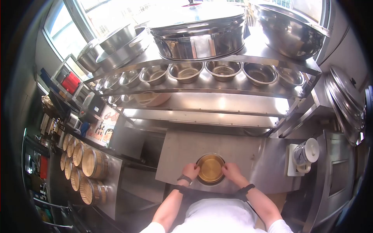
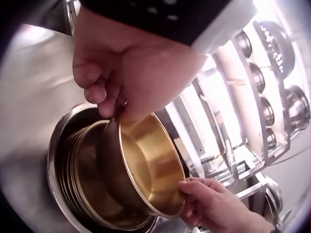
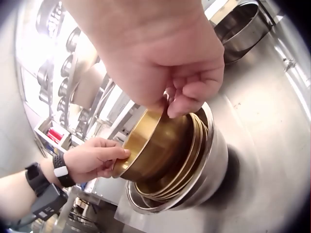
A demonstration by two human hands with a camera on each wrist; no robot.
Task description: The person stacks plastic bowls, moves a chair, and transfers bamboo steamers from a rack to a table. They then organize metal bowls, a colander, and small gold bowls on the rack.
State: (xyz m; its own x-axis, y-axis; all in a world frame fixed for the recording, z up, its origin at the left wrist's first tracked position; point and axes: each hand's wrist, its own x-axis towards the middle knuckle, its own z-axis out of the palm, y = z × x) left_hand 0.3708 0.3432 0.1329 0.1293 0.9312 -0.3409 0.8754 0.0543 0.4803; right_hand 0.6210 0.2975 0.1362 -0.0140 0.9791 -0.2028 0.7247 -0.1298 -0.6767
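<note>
A gold-coloured metal bowl (image 1: 211, 167) is held between both hands over the worktop. My left hand (image 1: 190, 171) pinches its rim on the left, thumb over the edge. On the opposite side my right hand (image 1: 232, 171) pinches the rim between thumb and curled fingers. Below the bowl, a stack of similar gold bowls (image 2: 83, 177) sits nested inside a round stainless-steel basin (image 3: 217, 158). The held bowl is tilted and raised above the stack in both wrist views. Its inside shows nothing in it.
A steel worktop (image 1: 175, 147) lies under the basin. Several bamboo-like steamers (image 1: 95, 163) stand at the left. At the right, a lidded clear jug (image 1: 305, 152) stands on a white base. Ahead, a steel rack (image 1: 210, 90) carries bowls and large pots.
</note>
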